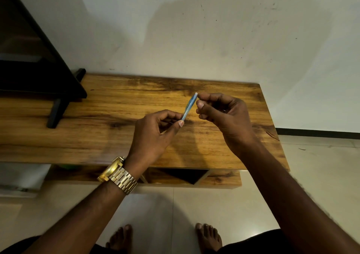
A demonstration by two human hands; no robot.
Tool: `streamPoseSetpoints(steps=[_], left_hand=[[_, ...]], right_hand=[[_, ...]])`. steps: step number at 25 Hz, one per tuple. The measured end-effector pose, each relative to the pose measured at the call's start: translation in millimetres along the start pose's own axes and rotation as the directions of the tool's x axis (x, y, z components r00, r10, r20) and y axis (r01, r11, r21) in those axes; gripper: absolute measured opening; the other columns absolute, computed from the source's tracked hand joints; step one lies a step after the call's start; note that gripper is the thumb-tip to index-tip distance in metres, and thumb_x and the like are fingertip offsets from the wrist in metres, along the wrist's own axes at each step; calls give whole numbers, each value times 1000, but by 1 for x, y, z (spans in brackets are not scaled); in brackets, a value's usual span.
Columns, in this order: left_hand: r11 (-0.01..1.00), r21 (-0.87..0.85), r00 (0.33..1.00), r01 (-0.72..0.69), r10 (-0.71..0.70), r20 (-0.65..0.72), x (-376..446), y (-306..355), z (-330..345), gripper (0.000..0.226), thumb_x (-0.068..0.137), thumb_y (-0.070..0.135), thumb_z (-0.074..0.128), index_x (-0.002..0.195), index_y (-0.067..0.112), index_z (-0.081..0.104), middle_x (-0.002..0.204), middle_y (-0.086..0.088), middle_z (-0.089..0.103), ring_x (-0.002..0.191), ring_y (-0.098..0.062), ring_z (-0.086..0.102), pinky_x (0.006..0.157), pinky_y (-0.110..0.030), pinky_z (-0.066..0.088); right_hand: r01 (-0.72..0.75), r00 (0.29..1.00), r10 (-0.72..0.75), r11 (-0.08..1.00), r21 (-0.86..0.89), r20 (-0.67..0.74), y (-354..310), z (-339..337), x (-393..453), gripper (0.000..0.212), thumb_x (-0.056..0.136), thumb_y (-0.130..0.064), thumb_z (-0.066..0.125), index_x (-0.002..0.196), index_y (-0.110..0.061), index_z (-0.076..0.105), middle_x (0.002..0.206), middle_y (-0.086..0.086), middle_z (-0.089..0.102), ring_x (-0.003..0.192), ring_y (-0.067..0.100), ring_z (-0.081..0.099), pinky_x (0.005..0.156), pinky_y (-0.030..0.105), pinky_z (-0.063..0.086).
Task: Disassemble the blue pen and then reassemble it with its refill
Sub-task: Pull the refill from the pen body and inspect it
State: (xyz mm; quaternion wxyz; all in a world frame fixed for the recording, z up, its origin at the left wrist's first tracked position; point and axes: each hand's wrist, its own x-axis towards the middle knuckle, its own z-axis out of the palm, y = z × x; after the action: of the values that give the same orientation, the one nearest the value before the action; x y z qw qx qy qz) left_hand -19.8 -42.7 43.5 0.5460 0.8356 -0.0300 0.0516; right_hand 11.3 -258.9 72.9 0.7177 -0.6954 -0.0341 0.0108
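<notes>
The blue pen [189, 105] is held in the air between both hands, above the middle of the wooden worktop [116, 136], slanting from lower left up to upper right.

Nearest the camera are two bare feet on the tiled floor and two forearms reaching forward; the left wrist carries one gold wristwatch [116, 175]. Beyond them, the left hand [153, 136] pinches the lower end of the pen between thumb and fingers, and the right hand [224, 113] has thumb and fingertips closed at the upper end, where a pale tip or end piece shows. Whether the right fingers are gripping that end piece or only touching it cannot be told, since the picture is soft there.

As for progress, the pen looks to be one piece: no separate refill, cap or barrel half shows in either hand or on the worktop. That suggests either the disassembly is only starting, with the right hand about to twist or pull the end off, or the reassembly is at its last turn; the picture alone does not settle which.

By count: one pen, two hands, one watch, no loose parts in sight. Farther back, one dark stand [58, 105] rests on the left rear part of the worktop, and the wall rises behind the far edge.
</notes>
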Motion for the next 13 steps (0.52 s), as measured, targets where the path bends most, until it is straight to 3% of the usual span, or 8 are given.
streamPoseSetpoints(steps=[3,6,8,13], left_hand=[[1000,-27,1000,16,-17,-12,2,1,2,16,97,25,80,113,25,82,100,13,83,93,-4,80,86,-33,68],[999,-21,998,28,-29,-56,7,-1,-4,16,98,26,79,114,24,81,103,13,83,96,-2,80,87,-31,67],[999,-12,995,45,-46,-88,8,-3,-9,18,98,26,78,116,25,80,105,14,82,98,-2,79,89,-32,67],[997,-21,994,69,-70,-81,9,-7,-11,18,99,27,77,116,24,79,107,13,82,100,-3,78,90,-35,67]], right_hand=[[2,984,-64,940,-342,-168,0,-23,8,21,96,-19,82,116,-17,81,103,-1,84,94,11,80,84,27,64],[-148,930,-112,757,-636,-350,13,-57,25,17,99,-24,78,115,-21,82,103,-8,80,87,-2,71,88,25,61],[-208,937,-78,660,-722,-341,26,-65,36,18,100,-27,77,117,-22,82,103,-8,78,87,-1,67,93,36,61],[-158,973,-85,441,-884,-216,66,-30,53,25,97,-42,75,116,-28,83,106,-7,83,104,20,73,97,47,57]])
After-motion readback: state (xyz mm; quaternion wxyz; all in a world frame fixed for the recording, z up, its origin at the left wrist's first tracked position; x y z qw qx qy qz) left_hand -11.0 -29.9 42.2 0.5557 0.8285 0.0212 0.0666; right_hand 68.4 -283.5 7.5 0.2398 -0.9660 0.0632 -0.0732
